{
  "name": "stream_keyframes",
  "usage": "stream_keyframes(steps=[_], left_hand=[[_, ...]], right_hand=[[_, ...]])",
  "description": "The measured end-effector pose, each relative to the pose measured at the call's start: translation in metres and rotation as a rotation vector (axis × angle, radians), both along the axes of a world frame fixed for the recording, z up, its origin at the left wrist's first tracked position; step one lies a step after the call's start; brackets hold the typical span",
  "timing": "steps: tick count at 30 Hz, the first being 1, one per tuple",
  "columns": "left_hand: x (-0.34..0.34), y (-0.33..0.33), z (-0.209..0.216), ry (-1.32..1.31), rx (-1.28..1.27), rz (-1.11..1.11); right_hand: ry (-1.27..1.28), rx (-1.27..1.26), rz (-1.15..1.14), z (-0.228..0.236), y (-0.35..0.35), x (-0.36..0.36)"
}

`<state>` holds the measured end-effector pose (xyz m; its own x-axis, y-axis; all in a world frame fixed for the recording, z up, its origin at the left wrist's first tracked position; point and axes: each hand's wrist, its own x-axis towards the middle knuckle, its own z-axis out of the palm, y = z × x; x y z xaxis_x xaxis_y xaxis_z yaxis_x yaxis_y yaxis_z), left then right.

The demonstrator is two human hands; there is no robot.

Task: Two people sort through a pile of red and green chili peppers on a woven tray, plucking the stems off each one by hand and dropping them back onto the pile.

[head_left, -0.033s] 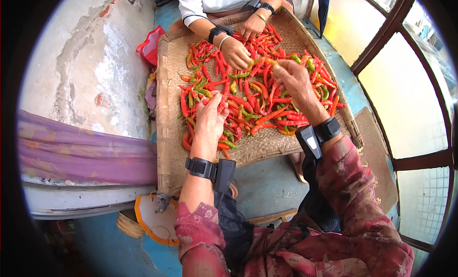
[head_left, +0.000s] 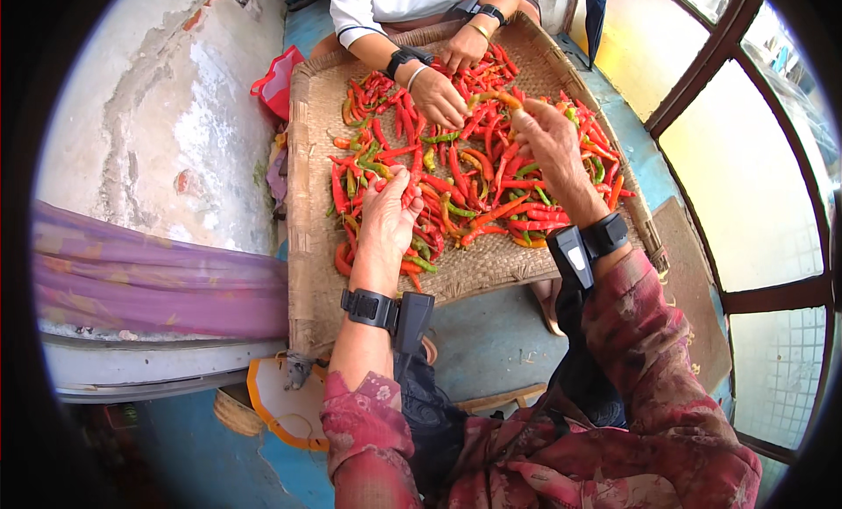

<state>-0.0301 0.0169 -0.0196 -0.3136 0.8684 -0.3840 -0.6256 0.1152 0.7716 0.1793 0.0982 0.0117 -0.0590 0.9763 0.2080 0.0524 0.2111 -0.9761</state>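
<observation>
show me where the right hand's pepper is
In the head view's upper middle, slightly right: the orange pepper juts from the right hand toward the co-worker's nearer hand, over the woven tray.

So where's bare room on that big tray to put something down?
On the woven tray, there's a bare strip between its left rim and the peppers, and another between the peppers and its near rim. Peppers and hands crowd the middle: left hand, right hand and the other person's hands.

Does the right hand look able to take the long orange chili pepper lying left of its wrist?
Probably yes: the long orange chili pepper lies nearby with nothing visible over it. However, the right hand seems to hold a yellowish-orange chili pepper, which may hinder it.
</observation>
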Motion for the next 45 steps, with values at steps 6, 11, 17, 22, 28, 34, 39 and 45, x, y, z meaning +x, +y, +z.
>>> stream_keyframes(steps=[6,11,17,22,28,34,39,45], left_hand=[[0.016,0.002,0.005,-0.030,0.012,-0.084],[0.031,0.002,0.005,0.010,0.036,-0.165],[0.033,0.002,-0.002,-0.015,0.072,-0.232],[0.030,0.000,0.002,0.055,0.012,-0.043],[0.021,0.000,0.006,0.045,0.055,0.098],[0.010,-0.002,0.005,0.061,0.073,0.115],[0.022,-0.006,0.010,0.177,0.088,-0.254],[0.037,-0.011,0.019,0.487,0.110,-0.633]], right_hand=[[-0.163,0.037,0.149,-0.018,0.002,-0.001],[-0.216,0.127,0.459,-0.019,-0.041,-0.040],[-0.342,0.159,0.418,-0.017,-0.046,-0.043],[-0.292,-0.025,0.617,-0.010,-0.044,-0.037],[-0.144,-0.235,0.560,0.012,-0.018,-0.011],[0.112,-0.153,0.170,0.003,0.002,-0.002],[0.055,-0.121,0.145,0.001,-0.003,-0.005],[-0.319,0.007,0.570,-0.006,-0.025,-0.023]])
